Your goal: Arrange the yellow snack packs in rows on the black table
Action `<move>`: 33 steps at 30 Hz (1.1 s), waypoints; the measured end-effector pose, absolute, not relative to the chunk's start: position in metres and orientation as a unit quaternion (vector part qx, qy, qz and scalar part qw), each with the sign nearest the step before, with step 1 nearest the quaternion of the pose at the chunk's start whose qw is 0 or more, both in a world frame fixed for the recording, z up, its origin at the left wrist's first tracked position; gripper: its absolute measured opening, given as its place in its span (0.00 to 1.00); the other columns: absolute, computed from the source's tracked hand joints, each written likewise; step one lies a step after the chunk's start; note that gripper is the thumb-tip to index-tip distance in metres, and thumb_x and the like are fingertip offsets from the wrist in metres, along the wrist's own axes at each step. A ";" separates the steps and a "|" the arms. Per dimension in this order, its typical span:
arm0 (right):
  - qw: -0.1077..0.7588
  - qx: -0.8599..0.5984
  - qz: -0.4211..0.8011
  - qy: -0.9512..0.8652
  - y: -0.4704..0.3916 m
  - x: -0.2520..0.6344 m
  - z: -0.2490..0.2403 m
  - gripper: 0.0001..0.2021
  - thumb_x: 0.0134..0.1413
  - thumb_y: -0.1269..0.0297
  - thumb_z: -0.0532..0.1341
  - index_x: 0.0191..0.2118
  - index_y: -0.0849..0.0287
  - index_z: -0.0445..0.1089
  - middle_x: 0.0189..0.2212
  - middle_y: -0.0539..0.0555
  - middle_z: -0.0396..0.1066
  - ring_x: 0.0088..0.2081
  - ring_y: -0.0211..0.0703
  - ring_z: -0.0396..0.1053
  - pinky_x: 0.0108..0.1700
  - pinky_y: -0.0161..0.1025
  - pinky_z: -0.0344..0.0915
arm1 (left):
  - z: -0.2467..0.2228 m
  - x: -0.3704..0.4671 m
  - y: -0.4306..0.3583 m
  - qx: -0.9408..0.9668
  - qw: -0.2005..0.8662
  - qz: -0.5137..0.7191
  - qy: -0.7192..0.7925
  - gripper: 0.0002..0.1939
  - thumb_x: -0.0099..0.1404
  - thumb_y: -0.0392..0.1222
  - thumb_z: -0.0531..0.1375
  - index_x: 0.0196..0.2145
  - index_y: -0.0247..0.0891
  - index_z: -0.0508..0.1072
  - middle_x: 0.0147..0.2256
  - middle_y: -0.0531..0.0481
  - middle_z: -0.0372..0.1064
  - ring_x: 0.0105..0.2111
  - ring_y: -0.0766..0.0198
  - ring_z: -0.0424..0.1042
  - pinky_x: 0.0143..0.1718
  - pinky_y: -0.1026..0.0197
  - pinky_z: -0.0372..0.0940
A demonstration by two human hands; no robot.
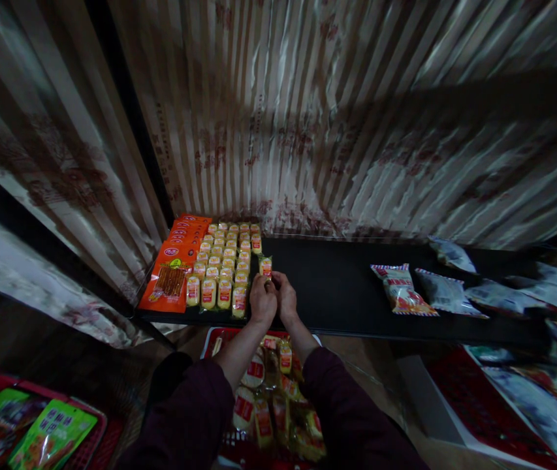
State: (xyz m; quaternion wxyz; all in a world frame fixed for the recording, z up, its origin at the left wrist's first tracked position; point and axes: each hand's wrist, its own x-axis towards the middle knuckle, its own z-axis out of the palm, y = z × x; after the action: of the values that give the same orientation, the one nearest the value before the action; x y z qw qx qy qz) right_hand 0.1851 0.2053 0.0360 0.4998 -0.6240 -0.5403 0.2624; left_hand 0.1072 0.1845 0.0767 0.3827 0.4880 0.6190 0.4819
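Note:
My left hand and my right hand are side by side over the black shelf, fingers curled in and closed. A small yellow wrapped snack cake with a red label shows just past the fingertips, and both hands seem to grip its near end. The hands hide part of it. Close on the left stand tight rows of the same wrapped cakes, running back towards the curtain. Below my forearms, a red basket holds more wrapped cakes lying loosely.
Orange snack packets overlap at the shelf's left end. Several puffed bags lie on the shelf's right side. A striped curtain hangs behind. Red baskets with other packets stand at lower left and lower right.

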 end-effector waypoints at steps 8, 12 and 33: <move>0.492 -0.623 0.272 -0.544 0.217 0.185 0.038 0.16 0.43 0.61 0.56 0.42 0.54 0.69 0.38 0.53 0.75 0.39 0.47 0.72 0.45 0.45 0.67 | 0.073 0.112 0.200 0.489 0.377 0.467 0.633 0.17 0.62 0.35 0.50 0.46 0.32 0.71 0.56 0.38 0.61 0.59 0.57 0.57 0.62 0.56 0.48; 0.483 -0.633 0.269 -0.542 0.224 0.184 0.040 0.16 0.43 0.62 0.56 0.41 0.55 0.70 0.37 0.53 0.75 0.38 0.46 0.72 0.45 0.44 0.67 | 0.073 0.114 0.208 0.489 0.370 0.472 0.633 0.17 0.61 0.34 0.50 0.46 0.34 0.71 0.56 0.39 0.62 0.60 0.57 0.56 0.62 0.55 0.46; 0.491 -0.612 0.285 -0.551 0.249 0.183 0.044 0.18 0.42 0.63 0.55 0.43 0.57 0.67 0.40 0.55 0.73 0.40 0.45 0.70 0.45 0.43 0.66 | 0.056 0.130 0.243 0.492 0.314 0.460 0.669 0.19 0.63 0.33 0.46 0.50 0.35 0.66 0.51 0.41 0.66 0.57 0.60 0.59 0.59 0.55 0.52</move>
State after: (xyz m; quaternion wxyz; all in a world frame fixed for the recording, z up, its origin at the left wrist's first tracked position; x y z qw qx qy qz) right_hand 0.1829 0.2495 0.0440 0.4907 -0.6121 -0.5507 0.2850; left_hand 0.1300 0.2428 0.0558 0.3145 0.4919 0.6689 0.4602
